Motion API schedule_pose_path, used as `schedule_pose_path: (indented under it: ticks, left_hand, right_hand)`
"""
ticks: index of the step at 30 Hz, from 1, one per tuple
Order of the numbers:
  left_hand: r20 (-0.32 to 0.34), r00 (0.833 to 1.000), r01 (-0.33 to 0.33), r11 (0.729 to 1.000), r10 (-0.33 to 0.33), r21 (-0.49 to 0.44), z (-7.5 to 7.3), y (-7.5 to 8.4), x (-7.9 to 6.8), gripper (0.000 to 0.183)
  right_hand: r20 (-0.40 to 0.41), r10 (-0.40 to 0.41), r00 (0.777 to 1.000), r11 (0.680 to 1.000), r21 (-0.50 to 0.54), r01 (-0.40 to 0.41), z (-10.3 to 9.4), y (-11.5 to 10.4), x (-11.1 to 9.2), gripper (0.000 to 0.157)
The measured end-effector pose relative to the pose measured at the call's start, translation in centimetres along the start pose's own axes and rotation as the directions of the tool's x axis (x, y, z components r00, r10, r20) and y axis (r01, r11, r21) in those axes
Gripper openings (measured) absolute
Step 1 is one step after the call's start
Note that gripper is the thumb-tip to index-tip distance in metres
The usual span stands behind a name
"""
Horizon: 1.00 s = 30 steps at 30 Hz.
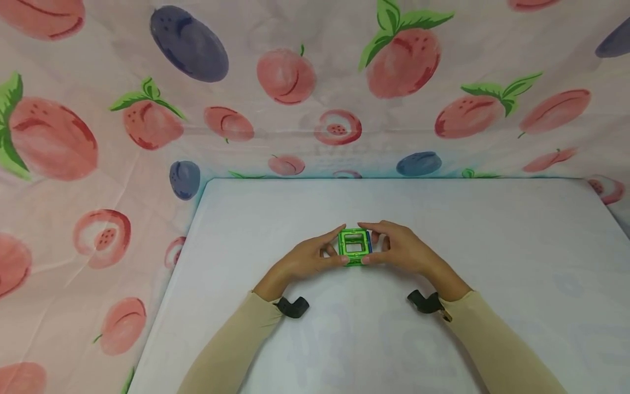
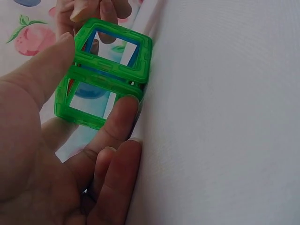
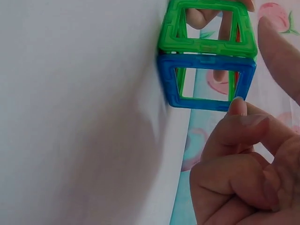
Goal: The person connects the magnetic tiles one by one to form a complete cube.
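Note:
A small cube of magnetic tiles (image 1: 354, 261), made of see-through frames, is held between both hands over the white table. Green frames face up and toward the person, and a blue tile (image 3: 206, 60) forms the right side. A sliver of red shows through the openings. My left hand (image 1: 315, 255) holds the cube's left side, one fingertip at a far corner and another at the near edge. On the opposite side my right hand (image 1: 403, 246) spans the cube from near to far edge, a fingertip at the blue tile's corner in the right wrist view.
The white table (image 1: 275, 213) spreads around the hands on all sides. A fruit-printed cloth (image 1: 295, 126) hangs behind it and along the left. Dark wrist cameras (image 1: 294, 307) jut inward from the beige sleeves (image 1: 236, 339).

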State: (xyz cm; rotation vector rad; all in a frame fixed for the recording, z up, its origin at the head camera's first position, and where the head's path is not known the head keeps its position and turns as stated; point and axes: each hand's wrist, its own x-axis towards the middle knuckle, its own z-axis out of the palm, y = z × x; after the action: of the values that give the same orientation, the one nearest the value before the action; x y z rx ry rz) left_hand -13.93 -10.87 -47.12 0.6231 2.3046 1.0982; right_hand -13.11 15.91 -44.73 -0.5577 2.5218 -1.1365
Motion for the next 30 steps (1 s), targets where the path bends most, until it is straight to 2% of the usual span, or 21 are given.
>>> schedule_pose_path:
  ticks: [21, 27, 30]
  left_hand:
    - [0.001, 1.000, 0.019, 1.000, -0.019, -0.016, -0.04, 0.01, -0.09, 0.084]
    - [0.007, 1.000, 0.020, 1.000, -0.020, -0.020, -0.17, 0.06, -0.07, 0.082]
    - [0.010, 1.000, 0.029, 0.999, -0.028, -0.038, -0.25, 0.13, -0.11, 0.076]
  right_hand:
    - [0.004, -0.029, 1.000, 1.000, 0.011, 0.029, 0.12, -0.23, -0.16, 0.079]
    - [-0.011, 0.011, 1.000, 1.000, 0.025, -0.011, 0.26, -0.38, -0.10, 0.077]
    - [-0.018, 0.017, 1.000, 1.000, 0.019, -0.017, 0.34, -0.31, -0.12, 0.070]
